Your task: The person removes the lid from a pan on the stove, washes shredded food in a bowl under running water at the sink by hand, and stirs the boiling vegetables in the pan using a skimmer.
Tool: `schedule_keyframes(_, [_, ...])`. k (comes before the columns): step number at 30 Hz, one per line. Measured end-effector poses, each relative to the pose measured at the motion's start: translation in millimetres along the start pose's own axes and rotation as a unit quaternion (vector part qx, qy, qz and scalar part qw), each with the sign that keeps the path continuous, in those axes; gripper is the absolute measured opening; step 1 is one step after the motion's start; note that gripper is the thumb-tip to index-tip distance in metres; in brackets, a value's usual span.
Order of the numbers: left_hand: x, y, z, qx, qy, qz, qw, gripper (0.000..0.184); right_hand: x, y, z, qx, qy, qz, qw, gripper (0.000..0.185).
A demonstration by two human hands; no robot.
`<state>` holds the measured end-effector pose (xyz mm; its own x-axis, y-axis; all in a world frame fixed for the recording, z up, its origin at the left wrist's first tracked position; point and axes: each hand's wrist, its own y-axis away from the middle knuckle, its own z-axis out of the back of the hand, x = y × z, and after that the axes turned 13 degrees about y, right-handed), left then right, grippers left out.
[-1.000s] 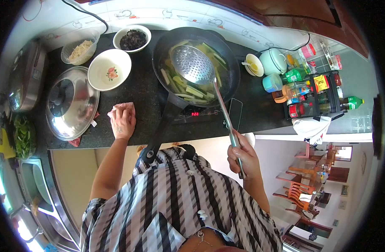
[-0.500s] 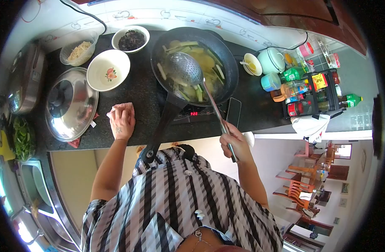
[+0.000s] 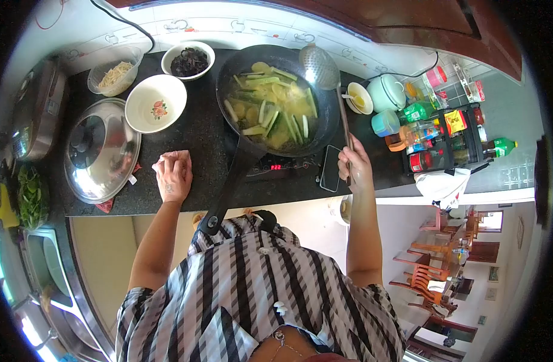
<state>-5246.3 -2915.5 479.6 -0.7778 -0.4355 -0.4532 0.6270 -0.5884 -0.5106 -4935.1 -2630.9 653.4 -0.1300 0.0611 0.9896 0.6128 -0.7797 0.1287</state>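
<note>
My right hand (image 3: pixel 356 161) grips the handle of a metal slotted skimmer (image 3: pixel 320 66), whose perforated bowl is raised over the right rim of the wok. In the dark wok (image 3: pixel 228 72), pale green vegetable strips (image 3: pixel 270 114) and yellowish slices lie in liquid with some steam. The wok sits on an induction cooker (image 3: pixel 282 166) with a lit red display, its long handle pointing toward me. On the counter, my left hand (image 3: pixel 173 176) is closed over a pinkish cloth (image 3: pixel 181 157). A phone (image 3: pixel 330 170) lies by my right wrist.
Left of the wok are an empty flowered bowl (image 3: pixel 156 104), a bowl of dark fungus-like pieces (image 3: pixel 191 61), a bowl of pale shreds (image 3: pixel 115 76) and a steel lid (image 3: pixel 101 151). At right stand a small yellow-filled bowl (image 3: pixel 358 98), a lidded green pot (image 3: pixel 387 92) and a bottle rack (image 3: pixel 463 136).
The skimmer has moved from inside the wok up and right to its right rim, uncovering the vegetables. My right hand has shifted right and upward; my left hand stays on the cloth.
</note>
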Motion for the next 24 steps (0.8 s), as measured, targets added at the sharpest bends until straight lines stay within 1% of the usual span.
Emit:
schedule_keyframes(1, [-0.7, -0.2, -0.3, 0.004, -0.001, 0.008, 1.0, 0.025, -2.7, -2.0, -0.6, 0.007, -0.016, -0.015, 1.0, 0.044])
schedule_keyframes(3, [-1.0, -0.9, 0.0, -0.005, -0.009, -0.006, 1.0, 0.025, -9.4, -3.7, -6.4, 0.021, -0.049, -0.047, 0.998, 0.041])
schedule_keyframes(5, [0.0, 0.8, 0.7, -0.005, -0.011, -0.011, 1.0, 0.025, -21.5, -6.4, -7.9, 0.096, -0.151, -0.071, 0.981, 0.036])
schedule_keyframes(7, [1.4, 1.2, 0.3, 0.002, -0.006, -0.009, 1.0, 0.026, -30.1, -4.2, -13.5, 0.15, -0.27, -0.101, 0.946, 0.033])
schedule_keyframes(8, [1.4, 1.3, 0.2, 0.002, -0.008, -0.011, 1.0, 0.026, -35.7, -3.9, -13.0, 0.21, -0.321, -0.091, 0.919, 0.036])
schedule_keyframes(11, [-0.5, -0.8, 1.4, 0.003, -0.015, -0.014, 1.0, 0.026, -34.5, 2.7, -24.2, 0.242, -0.383, -0.115, 0.884, 0.03])
schedule_keyframes(12, [-1.6, -0.9, 1.9, 0.002, -0.019, -0.013, 1.0, 0.026, -35.4, 4.3, -26.2, 0.261, -0.405, -0.117, 0.868, 0.031])
schedule_keyframes(15, [-1.5, -1.7, 0.8, -0.004, -0.024, -0.014, 1.0, 0.027, -27.9, 18.3, -34.1, 0.264, -0.42, -0.122, 0.859, 0.032])
schedule_keyframes(16, [-0.7, -1.2, 0.7, -0.004, -0.025, -0.015, 1.0, 0.027, -24.2, 24.3, -37.0, 0.247, -0.404, -0.126, 0.872, 0.034])
schedule_keyframes(19, [1.0, -1.0, 0.8, 0.007, -0.015, -0.014, 1.0, 0.027, -18.8, 42.1, -39.4, 0.25, -0.344, -0.086, 0.901, 0.039])
schedule_keyframes(23, [-1.6, -2.3, 3.1, 0.008, -0.005, -0.01, 1.0, 0.027, -2.5, 73.8, -44.2, 0.217, -0.263, -0.091, 0.936, 0.043])
schedule_keyframes(24, [-2.6, -3.2, 4.7, 0.013, 0.0, -0.008, 1.0, 0.027, -0.9, 79.8, -46.5, 0.198, -0.226, -0.091, 0.949, 0.048])
